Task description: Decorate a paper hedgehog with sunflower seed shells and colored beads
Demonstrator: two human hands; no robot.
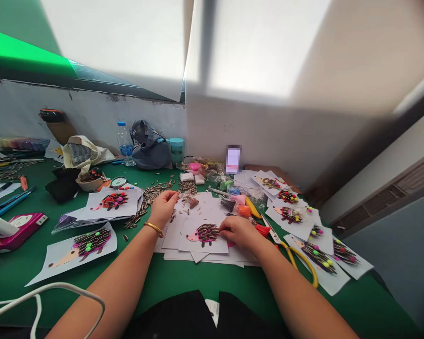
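A hedgehog picture with a pink clay head and a body of striped sunflower seeds lies on a stack of white paper. My right hand is at the right end of the seed body, its fingers closed together; what they hold, if anything, is hidden. Above the paper's upper left edge, beside the heap of sunflower seeds, my left hand has thumb and fingertips pinched. I cannot make out what is between them. Near these fingertips is a small clear bag with brown clay. A few loose seeds are scattered on the paper.
Yellow-handled scissors lie right of my right hand. Several finished hedgehog cards overlap at the right; more, such as one card, lie left. Clay packets, a phone, a bag and a bottle are behind.
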